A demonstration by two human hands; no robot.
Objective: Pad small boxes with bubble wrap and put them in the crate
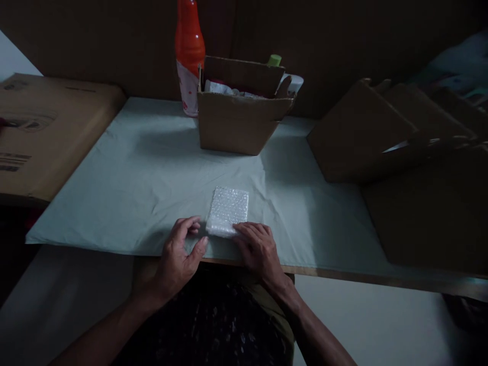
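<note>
A small square of folded bubble wrap (229, 204) lies on the pale green cloth near the table's front edge. Its near side is rolled or folded into a thicker band. My right hand (260, 248) grips the near right corner, fingers on top and the thumb mostly hidden beneath them. Just left of the wrap is my left hand (180, 254), its thumb and curled fingers apart with nothing between them. Whether anything is inside the bubble wrap I cannot tell.
Behind the wrap stands an open cardboard box (236, 122) with several items in it, beside an orange bottle (189, 46). More open cardboard boxes (358, 132) stand on the right. A large closed carton (57, 127) is at the left. The cloth (152, 168) has wrinkles.
</note>
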